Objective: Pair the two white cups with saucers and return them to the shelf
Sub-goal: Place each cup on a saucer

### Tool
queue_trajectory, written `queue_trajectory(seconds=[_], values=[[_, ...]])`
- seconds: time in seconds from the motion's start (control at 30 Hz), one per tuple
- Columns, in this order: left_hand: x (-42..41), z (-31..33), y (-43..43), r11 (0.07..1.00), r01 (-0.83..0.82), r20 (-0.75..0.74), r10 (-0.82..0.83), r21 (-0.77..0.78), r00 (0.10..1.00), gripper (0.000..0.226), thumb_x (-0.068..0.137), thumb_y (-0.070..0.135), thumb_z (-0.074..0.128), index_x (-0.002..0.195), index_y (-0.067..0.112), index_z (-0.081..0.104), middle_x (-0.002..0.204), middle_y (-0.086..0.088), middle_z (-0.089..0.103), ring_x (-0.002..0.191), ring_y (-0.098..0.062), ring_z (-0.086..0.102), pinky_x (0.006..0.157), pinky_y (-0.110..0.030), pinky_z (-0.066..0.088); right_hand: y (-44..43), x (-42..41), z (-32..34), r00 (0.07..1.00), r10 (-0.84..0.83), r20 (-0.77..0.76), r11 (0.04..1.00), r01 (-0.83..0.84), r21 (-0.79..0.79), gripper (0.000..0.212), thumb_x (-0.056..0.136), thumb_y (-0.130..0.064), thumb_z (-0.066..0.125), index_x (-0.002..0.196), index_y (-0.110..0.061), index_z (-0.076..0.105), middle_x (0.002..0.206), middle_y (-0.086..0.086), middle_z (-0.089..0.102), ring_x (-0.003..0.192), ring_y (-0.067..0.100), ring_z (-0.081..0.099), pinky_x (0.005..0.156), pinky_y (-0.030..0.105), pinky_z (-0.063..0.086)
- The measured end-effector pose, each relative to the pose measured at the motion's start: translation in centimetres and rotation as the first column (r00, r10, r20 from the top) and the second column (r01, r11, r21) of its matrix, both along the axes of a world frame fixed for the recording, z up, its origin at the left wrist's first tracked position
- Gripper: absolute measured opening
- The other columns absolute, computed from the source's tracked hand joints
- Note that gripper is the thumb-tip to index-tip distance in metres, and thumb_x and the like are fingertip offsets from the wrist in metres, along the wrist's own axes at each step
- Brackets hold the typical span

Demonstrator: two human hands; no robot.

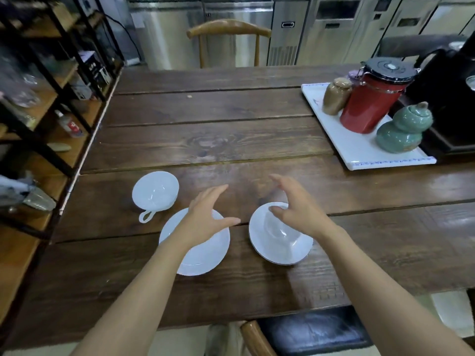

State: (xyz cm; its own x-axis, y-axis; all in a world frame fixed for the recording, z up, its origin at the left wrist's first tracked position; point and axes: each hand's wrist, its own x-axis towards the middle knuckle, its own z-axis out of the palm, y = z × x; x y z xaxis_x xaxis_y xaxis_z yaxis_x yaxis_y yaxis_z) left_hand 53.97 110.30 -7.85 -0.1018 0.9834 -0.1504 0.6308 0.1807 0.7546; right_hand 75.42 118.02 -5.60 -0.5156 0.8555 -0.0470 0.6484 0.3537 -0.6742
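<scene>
One white cup [155, 191] stands alone on the wooden table at the left, its handle pointing toward me. Just right of it lies an empty white saucer [205, 253], and my left hand [205, 217] hovers over its far half with fingers spread, holding nothing. A second white cup [279, 231] sits in the other saucer [295, 255] further right. Spread over that cup's far rim is my right hand [295, 206], thumb close to the rim, nothing gripped. The shelf [51, 104] stands along the table's left side.
A white tray [347, 147] at the far right carries a red canister [370, 101], a brown jar [335, 96] and a green gourd-shaped jar [403, 131]. A black appliance [447, 88] stands behind it. Wooden chairs stand at the far side [228, 27] and near edge [257, 337].
</scene>
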Motion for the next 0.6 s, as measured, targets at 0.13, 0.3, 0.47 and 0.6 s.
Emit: queue_trajectory(seconds=[0.13,0.3,0.47,0.6], values=[[-6.9,1.1,-1.0,0.985,-0.171,-0.031,0.172,0.033,0.985,0.079,0.074,0.047,0.071,0.140,0.041,0.028,0.150,0.009,0.029,0.137,-0.017,0.025,0.107,-0.044,0.028,0.3,-6.5,-0.7,0.996,0.087,-0.009,0.993,-0.088,-0.079,0.074,0.083,-0.023,0.067,0.144,-0.016,0.027,0.146,0.005,0.037,0.133,0.023,0.036,0.108,0.043,0.033],[-14.9,-0.5,-2.4,0.925,-0.380,0.028,0.380,0.015,0.925,0.080,0.070,0.045,0.075,0.137,0.041,0.032,0.141,0.011,0.038,0.132,-0.019,0.034,0.098,-0.040,0.035,0.2,-13.5,-3.0,0.986,0.168,-0.004,0.970,-0.166,-0.179,0.081,0.081,-0.027,0.068,0.146,-0.019,0.020,0.152,0.003,0.030,0.136,0.020,0.033,0.111,0.037,0.031],[-18.6,-3.6,-2.5,0.893,-0.437,0.150,0.450,-0.109,0.881,0.091,0.064,0.054,0.076,0.140,0.042,0.027,0.151,0.006,0.034,0.135,-0.020,0.033,0.102,-0.044,0.033,0.4,-18.4,-5.4,0.978,0.208,0.015,0.945,-0.197,-0.262,0.091,0.077,-0.024,0.072,0.148,-0.018,0.014,0.155,0.001,0.025,0.140,0.018,0.027,0.113,0.041,0.028],[-19.4,-5.1,-2.1,0.922,-0.353,0.251,0.383,-0.155,0.889,0.090,0.066,0.043,0.079,0.141,0.040,0.030,0.145,0.011,0.040,0.129,-0.014,0.038,0.099,-0.037,0.034,0.5,-20.8,-6.4,0.975,0.212,-0.072,0.934,-0.224,-0.280,0.081,0.068,-0.018,0.078,0.131,-0.038,0.031,0.136,-0.011,0.045,0.126,0.010,0.041,0.105,0.042,0.040]])
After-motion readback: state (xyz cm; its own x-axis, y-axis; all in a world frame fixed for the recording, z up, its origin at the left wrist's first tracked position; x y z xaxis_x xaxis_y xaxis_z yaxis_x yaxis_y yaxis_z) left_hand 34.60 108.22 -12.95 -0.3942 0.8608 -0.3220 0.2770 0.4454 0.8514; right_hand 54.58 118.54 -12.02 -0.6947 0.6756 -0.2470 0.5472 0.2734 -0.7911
